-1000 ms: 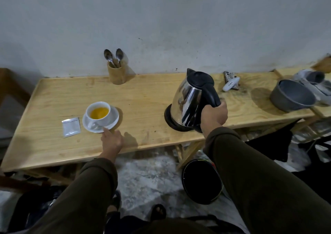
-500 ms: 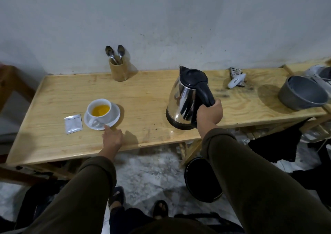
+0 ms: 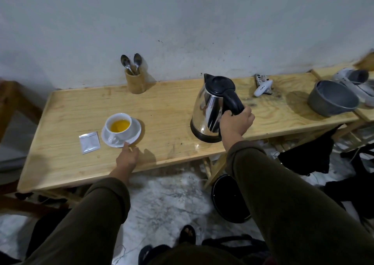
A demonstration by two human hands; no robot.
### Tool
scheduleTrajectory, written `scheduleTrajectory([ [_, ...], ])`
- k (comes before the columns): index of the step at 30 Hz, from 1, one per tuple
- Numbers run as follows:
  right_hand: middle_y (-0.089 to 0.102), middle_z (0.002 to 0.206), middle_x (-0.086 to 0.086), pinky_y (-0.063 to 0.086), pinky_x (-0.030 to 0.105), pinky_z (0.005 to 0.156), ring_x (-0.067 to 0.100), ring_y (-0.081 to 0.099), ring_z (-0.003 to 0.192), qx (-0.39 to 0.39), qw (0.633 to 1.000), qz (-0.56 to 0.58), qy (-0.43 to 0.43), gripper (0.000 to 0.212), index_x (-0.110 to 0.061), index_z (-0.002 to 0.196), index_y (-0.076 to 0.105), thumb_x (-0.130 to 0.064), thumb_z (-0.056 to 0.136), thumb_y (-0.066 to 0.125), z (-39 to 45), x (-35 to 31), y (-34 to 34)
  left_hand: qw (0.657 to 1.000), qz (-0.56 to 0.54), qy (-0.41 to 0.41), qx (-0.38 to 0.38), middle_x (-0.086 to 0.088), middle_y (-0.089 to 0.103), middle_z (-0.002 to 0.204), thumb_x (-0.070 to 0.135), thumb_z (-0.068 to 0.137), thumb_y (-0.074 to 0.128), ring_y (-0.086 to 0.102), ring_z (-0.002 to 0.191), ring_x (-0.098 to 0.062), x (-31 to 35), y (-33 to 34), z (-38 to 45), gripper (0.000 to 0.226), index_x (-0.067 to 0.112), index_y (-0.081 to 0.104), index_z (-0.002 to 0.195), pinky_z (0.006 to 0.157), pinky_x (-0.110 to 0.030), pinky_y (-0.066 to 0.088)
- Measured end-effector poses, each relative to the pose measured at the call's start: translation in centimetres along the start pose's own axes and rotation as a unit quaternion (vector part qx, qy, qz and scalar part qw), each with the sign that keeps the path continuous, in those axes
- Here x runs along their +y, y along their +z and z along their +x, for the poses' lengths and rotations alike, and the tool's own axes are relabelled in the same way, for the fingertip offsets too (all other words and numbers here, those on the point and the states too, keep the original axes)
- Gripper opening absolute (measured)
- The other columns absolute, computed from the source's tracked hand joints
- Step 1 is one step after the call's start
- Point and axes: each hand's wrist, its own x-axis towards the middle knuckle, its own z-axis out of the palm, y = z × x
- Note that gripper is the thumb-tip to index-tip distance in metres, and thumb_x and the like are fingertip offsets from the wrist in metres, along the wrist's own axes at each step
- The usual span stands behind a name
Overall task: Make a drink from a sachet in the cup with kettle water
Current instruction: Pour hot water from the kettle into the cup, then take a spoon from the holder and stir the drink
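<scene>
A white cup point(image 3: 119, 127) holding yellow-orange liquid stands on a white saucer point(image 3: 136, 135) at the left of the wooden table point(image 3: 166, 110). A silver sachet point(image 3: 89, 142) lies flat just left of the saucer. My left hand point(image 3: 127, 157) rests on the table with a fingertip touching the saucer's near rim. A steel kettle point(image 3: 210, 108) with a black lid and handle stands upright on the table to the right. My right hand point(image 3: 235, 121) grips the kettle's handle.
A wooden holder point(image 3: 135, 82) with two spoons stands by the wall. A white device point(image 3: 262, 85), a grey pot point(image 3: 332, 97) and a white shoe point(image 3: 356, 80) lie at the right. A black bin point(image 3: 228, 200) sits on the floor under the table edge.
The kettle has come down from a tilt and now stands upright on the table. My right hand still holds its handle. My left hand stays at the saucer.
</scene>
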Motion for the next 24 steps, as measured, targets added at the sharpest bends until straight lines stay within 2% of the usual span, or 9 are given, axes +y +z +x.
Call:
scheduleTrajectory([
  [3,0.028,0.147,0.005,0.042,0.043,0.108,0.026,0.039,0.132,0.005,1.0,0.014,-0.003,0.061,-0.018,0.142,0.032,-0.012,0.086,0.055,-2.1,-0.6,-0.2,1.0,-0.013,-0.007,-0.02,-0.019,0.043,0.147,0.03,0.099,0.037,0.04,0.135,-0.04,-0.4,-0.8,-0.3,0.054,0.014,0.027,0.149,0.112,-0.042,0.027],
  [7,0.027,0.148,0.004,0.039,0.04,0.11,0.024,0.039,0.132,0.008,0.999,-0.019,-0.025,0.053,-0.017,0.14,0.036,-0.016,0.089,0.053,-5.1,-1.9,0.2,0.997,-0.043,-0.049,-0.043,-0.017,0.03,0.156,0.035,0.099,0.036,0.031,0.141,-0.037,-1.1,-1.8,-0.8,0.059,0.006,0.025,0.149,0.115,-0.039,0.023],
  [12,0.035,0.142,0.005,0.038,0.038,0.105,0.025,0.044,0.125,-0.077,0.992,-0.089,-0.052,0.037,-0.017,0.13,0.051,-0.019,0.092,0.052,-8.6,-3.2,3.0,0.99,-0.117,-0.075,-0.038,-0.013,0.019,0.16,0.039,0.098,0.036,0.023,0.146,-0.035,-2.0,-3.8,-1.2,0.066,0.006,0.016,0.152,0.119,-0.04,0.022],
  [15,0.04,0.141,0.005,0.041,0.033,0.099,0.024,0.047,0.124,-0.144,0.978,-0.138,-0.054,0.033,-0.017,0.126,0.055,-0.02,0.093,0.049,-10.1,-3.4,5.7,0.985,-0.152,-0.082,-0.031,-0.015,0.025,0.158,0.038,0.099,0.034,0.026,0.144,-0.035,-2.6,-5.2,-1.4,0.062,0.006,0.022,0.15,0.119,-0.043,0.024],
  [18,0.054,0.131,0.006,0.043,0.028,0.078,0.023,0.056,0.107,-0.205,0.964,-0.161,-0.058,0.03,-0.017,0.121,0.059,-0.019,0.093,0.047,-10.4,-4.1,8.7,0.981,-0.179,-0.074,-0.018,-0.018,0.035,0.153,0.038,0.098,0.033,0.036,0.139,-0.036,-3.2,-6.6,-0.6,0.059,0.004,0.033,0.146,0.116,-0.046,0.029],
  [19,0.058,0.127,0.006,0.042,0.028,0.075,0.022,0.057,0.103,-0.222,0.958,-0.17,-0.059,0.029,-0.016,0.119,0.06,-0.019,0.094,0.046,-10.3,-4.4,9.9,0.979,-0.188,-0.073,-0.014,-0.018,0.039,0.151,0.04,0.096,0.033,0.039,0.137,-0.036,-3.4,-6.9,0.0,0.059,0.004,0.037,0.143,0.115,-0.047,0.031],
  [24,0.062,0.123,0.009,0.043,0.028,0.081,0.027,0.057,0.113,-0.275,0.926,-0.226,-0.129,0.029,-0.009,0.115,0.062,-0.017,0.095,0.041,-8.6,-6.7,15.8,0.974,-0.215,-0.065,0.014,-0.018,0.054,0.136,0.039,0.095,0.033,0.05,0.124,-0.036,-2.5,-8.0,1.4,0.047,0.007,0.053,0.124,0.107,-0.048,0.039],
])
